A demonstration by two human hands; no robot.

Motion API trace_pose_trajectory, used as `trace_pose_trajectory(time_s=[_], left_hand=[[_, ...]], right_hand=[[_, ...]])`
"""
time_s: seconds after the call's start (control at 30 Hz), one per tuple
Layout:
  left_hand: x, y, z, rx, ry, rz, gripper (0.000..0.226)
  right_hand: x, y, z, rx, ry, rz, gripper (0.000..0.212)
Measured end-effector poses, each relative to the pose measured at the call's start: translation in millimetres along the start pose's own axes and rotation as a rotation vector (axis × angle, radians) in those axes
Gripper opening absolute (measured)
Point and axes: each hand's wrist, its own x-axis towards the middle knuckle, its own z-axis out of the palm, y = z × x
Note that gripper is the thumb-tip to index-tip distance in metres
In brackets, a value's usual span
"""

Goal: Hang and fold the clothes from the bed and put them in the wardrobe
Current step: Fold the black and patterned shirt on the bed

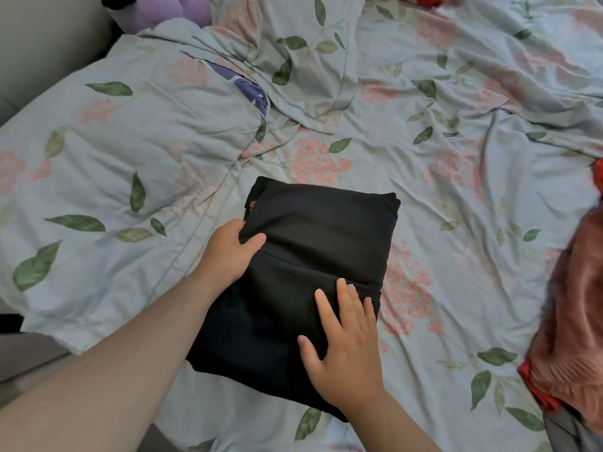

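Right hand (342,350) lies flat, fingers straight and spread, pressing the near part of the folded black garment (313,272) on the bed (456,207). Left hand (228,252) pinches the garment's left edge, thumb on top. Farther left a floral pillow (114,177); rust-coloured clothes (574,321) at right edge.

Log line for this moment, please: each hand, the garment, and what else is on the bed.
left hand: pinching edge of black garment | right hand: flat on it | garment: folded on bed | waiting: reddish clothes at right
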Motion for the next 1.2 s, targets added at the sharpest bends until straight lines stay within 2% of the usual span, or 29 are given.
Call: trace_pose_trajectory(time_s=[0.07, 0.1, 0.17, 0.23, 0.27, 0.33, 0.43, 0.6, 0.73, 0.83, 0.9, 0.97, 1.03, 1.1, 1.2], left_hand=[[-6.5, -11.9, 1.4, 0.110, 0.118, -0.028, 0.036], [-11.5, -13.2, 2.7, 0.200, 0.225, 0.054, 0.043], [-24.4, -8.6, 8.1, 0.412, 0.378, 0.448, 0.044], [-37.4, -4.5, 17.6, 0.551, 0.282, 0.819, 0.049], [-41.4, -5.7, 22.9, 0.616, 0.179, 0.884, 0.054], [-42.6, -13.5, 30.9, 0.769, 0.021, 0.816, 0.066], [-36.5, -23.6, 35.4, 0.934, -0.043, 0.706, 0.084], [-19.2, -31.0, 41.1, 0.955, -0.057, 0.595, 0.116], [-1.4, -37.1, 44.5, 0.917, -0.095, 0.528, 0.126], [4.2, -37.9, 49.8, 0.911, -0.115, 0.511, 0.126], [2.1, -34.6, 48.0, 0.914, -0.132, 0.501, 0.124], [-8.1, -29.0, 46.4, 0.928, -0.101, 0.512, 0.118], [-30.1, -19.4, 55.3, 0.876, 0.011, 0.553, 0.105], [-59.4, -6.4, 79.2, 0.733, 0.121, 0.522, 0.101], [-94.1, -2.4, 121.3, 0.637, 0.102, 0.351, 0.123]], right_hand=[[2.7, -3.0, 2.2, -0.032, -0.023, -0.006, 0.066], [4.3, -3.6, 2.2, -0.009, -0.009, 0.003, 0.063], [8.5, -0.6, -0.3, 0.094, 0.080, 0.027, 0.058], [14.6, 7.2, -4.8, 0.142, 0.163, 0.046, 0.058], [19.2, 11.9, -7.3, 0.134, 0.184, 0.061, 0.059], [29.9, 21.4, -11.6, 0.085, 0.181, 0.087, 0.062], [43.1, 29.1, -12.4, 0.002, 0.092, 0.055, 0.071], [51.8, 32.9, 5.1, -0.105, -0.067, 0.062, 0.094], [63.8, 38.1, 12.3, -0.117, -0.130, 0.093, 0.101], [71.1, 39.8, 14.9, -0.073, -0.177, 0.095, 0.093], [74.1, 40.7, 8.4, 0.040, -0.079, 0.104, 0.080], [84.2, 46.8, -4.7, 0.204, 0.140, 0.232, 0.067], [108.5, 58.1, -22.7, 0.421, 0.230, 0.485, 0.062], [135.9, 71.3, -32.7, 0.550, 0.179, 0.614, 0.058], [151.2, 75.7, -32.2, 0.399, 0.055, 0.513, 0.036]])
